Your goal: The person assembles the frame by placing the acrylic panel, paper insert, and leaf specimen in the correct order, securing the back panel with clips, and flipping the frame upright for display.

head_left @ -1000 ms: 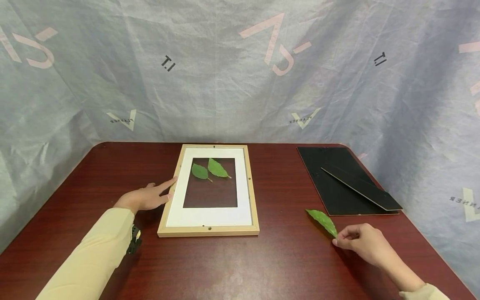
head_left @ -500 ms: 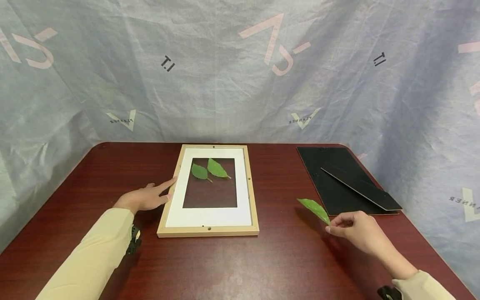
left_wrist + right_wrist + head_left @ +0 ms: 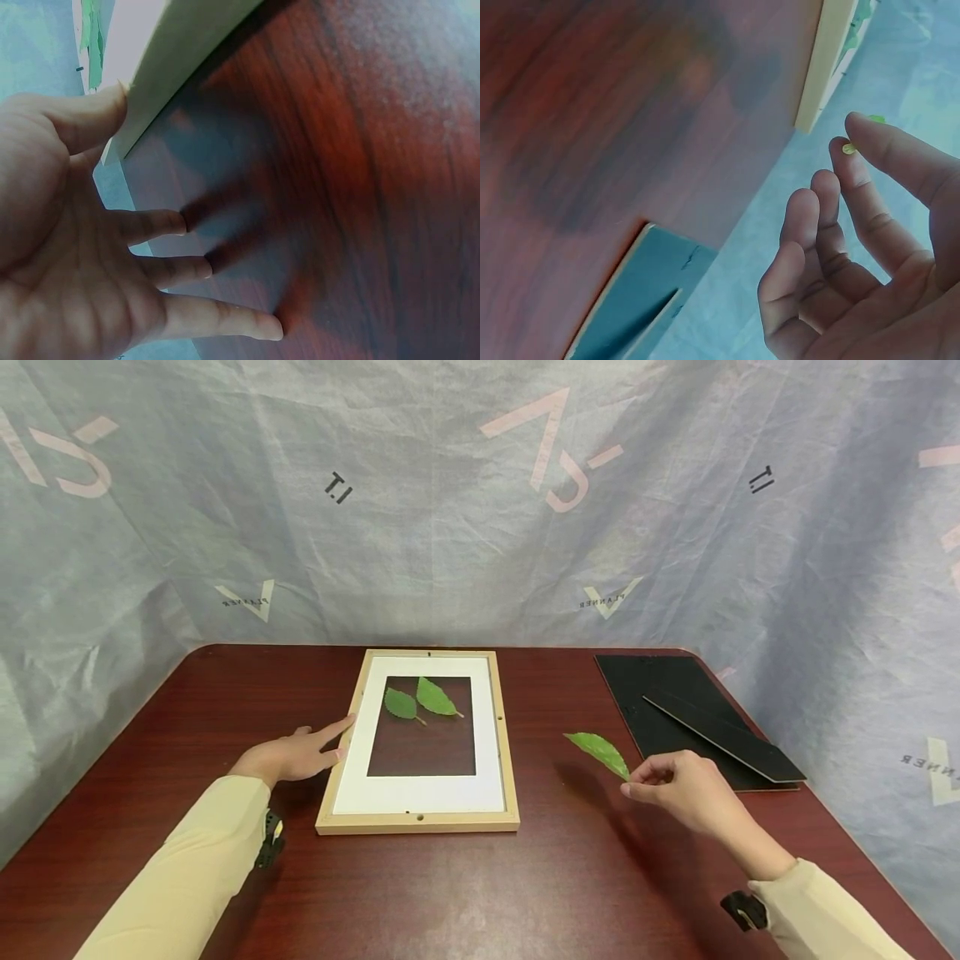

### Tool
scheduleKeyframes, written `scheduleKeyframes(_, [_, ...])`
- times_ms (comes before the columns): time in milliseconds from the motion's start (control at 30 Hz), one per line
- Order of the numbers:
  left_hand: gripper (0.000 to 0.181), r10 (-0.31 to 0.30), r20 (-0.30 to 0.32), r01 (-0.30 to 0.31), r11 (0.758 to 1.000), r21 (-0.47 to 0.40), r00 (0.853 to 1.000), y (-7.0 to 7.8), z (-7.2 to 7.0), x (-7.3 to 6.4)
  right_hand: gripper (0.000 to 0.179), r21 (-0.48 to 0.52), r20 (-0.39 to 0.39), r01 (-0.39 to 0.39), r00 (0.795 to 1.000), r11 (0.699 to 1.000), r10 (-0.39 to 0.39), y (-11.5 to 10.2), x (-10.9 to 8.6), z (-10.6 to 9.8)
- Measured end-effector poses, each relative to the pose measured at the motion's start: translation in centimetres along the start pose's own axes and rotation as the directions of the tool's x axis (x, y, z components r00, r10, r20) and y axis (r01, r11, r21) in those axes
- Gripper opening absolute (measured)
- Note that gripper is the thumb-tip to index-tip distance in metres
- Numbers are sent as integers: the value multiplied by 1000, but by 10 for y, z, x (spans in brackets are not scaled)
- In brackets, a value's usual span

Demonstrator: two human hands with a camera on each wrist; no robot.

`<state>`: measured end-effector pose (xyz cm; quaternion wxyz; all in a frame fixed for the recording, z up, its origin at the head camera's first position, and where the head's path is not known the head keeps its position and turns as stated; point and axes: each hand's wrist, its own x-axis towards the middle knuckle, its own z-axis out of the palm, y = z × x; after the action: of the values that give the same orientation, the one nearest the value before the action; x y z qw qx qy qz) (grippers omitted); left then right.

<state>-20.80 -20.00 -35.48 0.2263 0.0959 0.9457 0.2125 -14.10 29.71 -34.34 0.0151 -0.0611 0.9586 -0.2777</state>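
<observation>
A green leaf [image 3: 600, 752] is pinched by its stem end between the thumb and index finger of my right hand [image 3: 686, 789], raised over the table right of the frame. In the right wrist view the cut stem end [image 3: 848, 149] shows between the fingertips, most of the leaf hidden behind the thumb. My left hand [image 3: 296, 753] touches the left side of the pale wooden picture frame [image 3: 417, 823], fingers spread. Inside the frame lies a white mat [image 3: 420, 795]. Two more leaves, a smaller dark one [image 3: 401, 703] and a lighter one [image 3: 436, 697], lie in the upper part of its window.
At the right of the dark red table [image 3: 465, 893] lies a black backing board [image 3: 652, 693], its raised black flap [image 3: 723, 739] slanting across it. A grey printed cloth [image 3: 450, 527] hangs behind and along the sides of the table.
My right hand has moved left and away from me, carrying the leaf upward and nearer the frame. My left hand and the frame have stayed in place.
</observation>
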Motion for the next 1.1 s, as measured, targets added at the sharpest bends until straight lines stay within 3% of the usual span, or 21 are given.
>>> scheduleKeyframes(367, [67, -11, -1, 11, 1000, -1, 1000, 0, 1, 0, 11, 31, -11, 64, 998, 997, -64, -25, 20, 7])
scheduleKeyframes(1100, [67, -11, 14, 11, 999, -40, 1000, 0, 1, 1, 9, 54, -11, 114, 993, 992, -114, -71, 59, 33])
